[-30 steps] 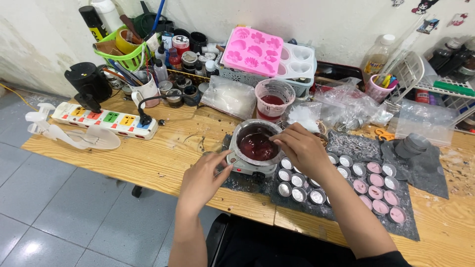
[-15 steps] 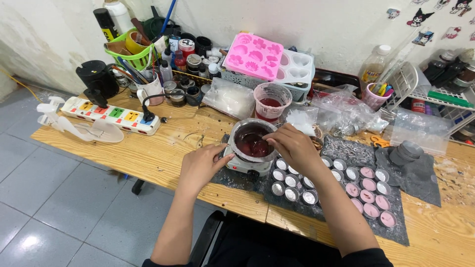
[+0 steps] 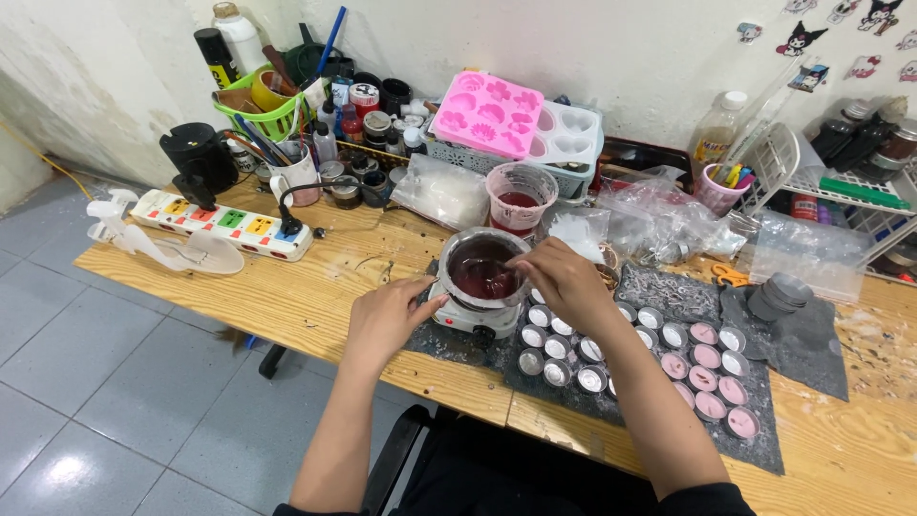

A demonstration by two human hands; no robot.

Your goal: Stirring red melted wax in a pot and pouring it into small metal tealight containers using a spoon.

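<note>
My right hand (image 3: 565,279) rests at the rim of the round metal pot of dark red liquid (image 3: 482,268); its grip is unclear. My left hand (image 3: 387,315) lies open beside the small white hotplate (image 3: 465,315).

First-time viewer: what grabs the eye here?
The small metal pot of dark red liquid on a white hot plate at the middle of the wooden table, with the right hand at its rim and the left hand beside the plate. Next, the rows of little metal cups on the grey mat to the right, some filled pink. Behind, a bright pink mould stands out against the wall clutter.
</note>
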